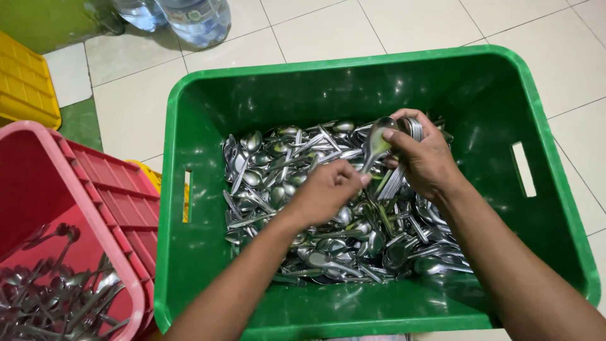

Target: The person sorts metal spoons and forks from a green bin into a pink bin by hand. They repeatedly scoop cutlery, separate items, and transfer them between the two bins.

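Observation:
A green plastic crate (208, 113) stands on the tiled floor, its bottom covered with a heap of steel spoons (278, 170). My right hand (424, 158) grips a stacked bundle of spoons over the heap's far right part. My left hand (328, 189) pinches the handle of a single spoon (376, 144), whose bowl points up against the bundle in my right hand. Both forearms reach in from the near edge of the crate.
A red plastic crate (95, 208) at the lower left holds several more spoons. A yellow crate (25, 82) sits at the far left. Large clear water bottles (189, 19) stand on the white tiles beyond the green crate.

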